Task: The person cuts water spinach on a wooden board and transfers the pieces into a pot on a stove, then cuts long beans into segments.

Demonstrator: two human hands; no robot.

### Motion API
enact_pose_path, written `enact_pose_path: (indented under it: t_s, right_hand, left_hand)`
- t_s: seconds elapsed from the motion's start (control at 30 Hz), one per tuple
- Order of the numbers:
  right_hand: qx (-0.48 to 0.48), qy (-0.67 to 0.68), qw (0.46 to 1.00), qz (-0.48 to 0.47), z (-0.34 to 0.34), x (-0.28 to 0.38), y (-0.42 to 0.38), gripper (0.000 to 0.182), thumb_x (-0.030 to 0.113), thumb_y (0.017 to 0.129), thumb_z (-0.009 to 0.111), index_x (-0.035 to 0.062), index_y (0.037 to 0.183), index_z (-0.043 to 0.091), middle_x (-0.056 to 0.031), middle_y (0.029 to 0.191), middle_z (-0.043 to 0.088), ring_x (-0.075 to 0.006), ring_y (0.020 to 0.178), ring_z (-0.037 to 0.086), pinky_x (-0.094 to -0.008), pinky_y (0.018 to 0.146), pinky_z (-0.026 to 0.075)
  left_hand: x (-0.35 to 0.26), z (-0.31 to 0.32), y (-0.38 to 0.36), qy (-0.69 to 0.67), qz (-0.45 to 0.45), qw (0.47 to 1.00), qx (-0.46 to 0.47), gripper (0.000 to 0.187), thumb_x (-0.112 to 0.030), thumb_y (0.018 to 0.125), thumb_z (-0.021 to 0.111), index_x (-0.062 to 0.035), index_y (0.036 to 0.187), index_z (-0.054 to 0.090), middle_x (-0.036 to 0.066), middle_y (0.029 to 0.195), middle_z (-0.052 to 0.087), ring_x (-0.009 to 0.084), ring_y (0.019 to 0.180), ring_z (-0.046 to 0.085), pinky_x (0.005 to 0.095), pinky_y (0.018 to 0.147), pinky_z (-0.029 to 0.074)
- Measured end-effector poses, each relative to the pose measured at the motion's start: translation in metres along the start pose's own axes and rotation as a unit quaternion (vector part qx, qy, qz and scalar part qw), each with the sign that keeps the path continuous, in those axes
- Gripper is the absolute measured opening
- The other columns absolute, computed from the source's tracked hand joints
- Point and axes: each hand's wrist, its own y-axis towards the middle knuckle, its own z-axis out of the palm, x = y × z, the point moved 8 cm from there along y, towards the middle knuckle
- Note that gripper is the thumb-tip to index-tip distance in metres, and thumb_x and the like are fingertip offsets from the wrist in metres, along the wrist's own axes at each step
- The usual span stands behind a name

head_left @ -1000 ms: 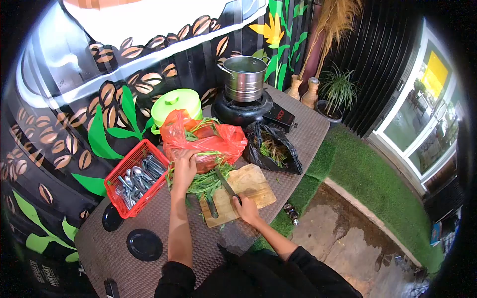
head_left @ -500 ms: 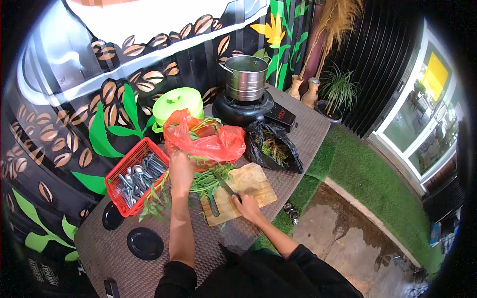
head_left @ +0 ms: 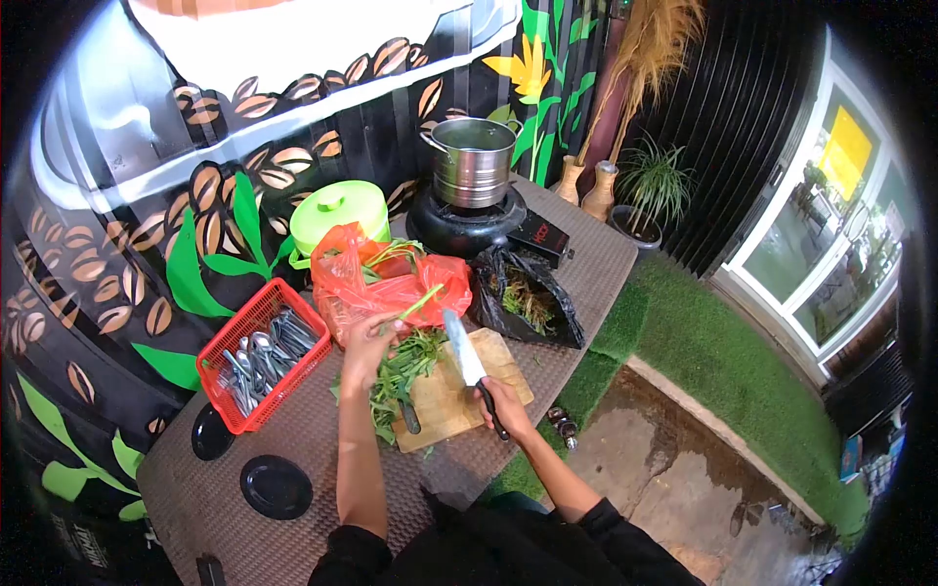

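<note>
My left hand is closed on a green stem, which points up and right in front of the red plastic bag. My right hand grips the black handle of a knife. Its blade rises over the wooden cutting board, tip near the bag. Cut leafy greens lie heaped on the board's left side and the table beside it. More stems stick out of the red bag. To the right, a black plastic bag holds greenish-brown plant scraps.
A red basket of cutlery stands left of my left arm, near two black plates. Behind the bags are a lime-green lidded pot and a steel pot on a black stove. The table's right edge drops to grass.
My left hand has risen with a stem, and the long greens beside the basket are gone from there. My right hand has lifted the knife off the board, its blade now turned upward.
</note>
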Motion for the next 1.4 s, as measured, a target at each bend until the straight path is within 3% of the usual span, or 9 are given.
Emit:
enact_pose_path:
  t_s: [0.23, 0.47, 0.7, 0.83, 0.93, 1.13, 1.27, 1.33, 1.4]
  right_hand:
    - [-0.124, 0.005, 0.974, -0.189, -0.047, 0.062, -0.02, 0.027, 0.029, 0.099, 0.036, 0.0042, 0.096, 0.046, -0.0032, 0.059, 0.048, -0.0109, 0.046, 0.047, -0.0236, 0.043, 0.04]
    - [-0.162, -0.11, 0.968, -0.154, -0.079, 0.069, -0.04, 0.025, 0.029, 0.098, 0.039, 0.0071, 0.092, 0.049, 0.0015, 0.06, 0.045, -0.006, 0.045, 0.038, -0.0204, 0.041, 0.031]
    - [-0.163, -0.165, 0.937, -0.262, -0.054, 0.039, -0.047, 0.026, 0.024, 0.092, 0.053, 0.0051, 0.109, 0.052, -0.0021, 0.069, 0.048, -0.0094, 0.065, 0.044, -0.0247, 0.06, 0.039]
    - [-0.13, -0.263, 0.944, -0.154, -0.029, 0.031, -0.041, 0.031, 0.026, 0.089, 0.057, 0.0077, 0.114, 0.052, -0.0086, 0.074, 0.053, -0.0148, 0.068, 0.051, -0.0287, 0.066, 0.043]
    - [-0.198, -0.29, 0.893, -0.282, -0.028, 0.041, -0.038, 0.043, 0.029, 0.088, 0.057, 0.0134, 0.127, 0.048, -0.0164, 0.083, 0.059, -0.026, 0.07, 0.057, -0.0338, 0.069, 0.045]
    - [-0.226, -0.339, 0.896, -0.175, -0.041, 0.026, -0.021, 0.052, 0.03, 0.089, 0.055, 0.0189, 0.137, 0.038, -0.0206, 0.094, 0.061, -0.0311, 0.084, 0.061, -0.0361, 0.077, 0.045]
    - [-0.237, -0.356, 0.863, -0.267, -0.037, 0.04, -0.021, 0.052, 0.029, 0.09, 0.054, 0.0202, 0.138, 0.037, -0.0223, 0.103, 0.061, -0.0339, 0.091, 0.06, -0.0378, 0.081, 0.045]
    - [-0.172, -0.323, 0.918, -0.15, -0.038, 0.028, -0.014, 0.047, 0.031, 0.091, 0.051, 0.017, 0.135, 0.042, -0.0175, 0.13, 0.048, -0.032, 0.118, 0.049, -0.0368, 0.096, 0.038]
    - [-0.165, -0.338, 0.915, -0.144, -0.039, 0.025, -0.013, 0.046, 0.032, 0.091, 0.05, 0.017, 0.134, 0.044, -0.0161, 0.129, 0.05, -0.0315, 0.118, 0.049, -0.0367, 0.096, 0.038]
  left_hand:
    - [0.017, 0.089, -0.017, -0.142, -0.046, 0.987, 0.067, 0.021, -0.012, 0.09, 0.055, 0.0002, 0.107, 0.059, 0.007, 0.09, 0.064, 0.008, 0.065, 0.052, 0.023, 0.054, 0.042]
    - [0.066, 0.129, -0.028, -0.123, -0.117, 0.976, 0.136, 0.026, -0.013, 0.091, 0.054, 0.0001, 0.112, 0.056, 0.007, 0.09, 0.063, 0.0083, 0.066, 0.052, 0.0219, 0.053, 0.042]
    - [0.088, 0.137, -0.03, -0.037, -0.07, 0.989, 0.128, 0.025, -0.01, 0.091, 0.052, 0.004, 0.111, 0.055, 0.008, 0.081, 0.062, 0.0101, 0.059, 0.051, 0.0227, 0.051, 0.041]
    - [0.1, 0.128, -0.03, -0.073, -0.082, 0.986, 0.126, 0.021, -0.008, 0.092, 0.049, 0.0033, 0.107, 0.056, 0.006, 0.076, 0.06, 0.0088, 0.056, 0.047, 0.0222, 0.051, 0.04]
    - [0.101, 0.123, -0.037, -0.114, -0.119, 0.967, 0.194, 0.02, -0.011, 0.093, 0.048, 0.001, 0.106, 0.056, 0.005, 0.074, 0.057, 0.0075, 0.054, 0.044, 0.022, 0.05, 0.039]
    - [0.105, 0.113, -0.048, -0.047, -0.192, 0.955, 0.222, 0.025, -0.02, 0.095, 0.047, -0.0021, 0.11, 0.054, 0.003, 0.075, 0.055, 0.0056, 0.051, 0.04, 0.0216, 0.049, 0.037]
    - [0.108, 0.109, -0.057, -0.063, -0.202, 0.945, 0.249, 0.026, -0.021, 0.095, 0.047, -0.0023, 0.111, 0.055, 0.003, 0.078, 0.056, 0.0049, 0.05, 0.038, 0.0212, 0.049, 0.037]
    - [0.112, 0.108, -0.062, -0.024, -0.211, 0.94, 0.265, 0.026, -0.021, 0.094, 0.048, -0.003, 0.112, 0.056, 0.002, 0.079, 0.055, 0.0064, 0.054, 0.045, 0.0221, 0.053, 0.04]
    - [0.122, 0.112, -0.061, -0.02, -0.208, 0.94, 0.269, 0.025, -0.02, 0.094, 0.048, -0.0033, 0.111, 0.056, 0.002, 0.082, 0.056, 0.008, 0.061, 0.05, 0.0232, 0.058, 0.043]
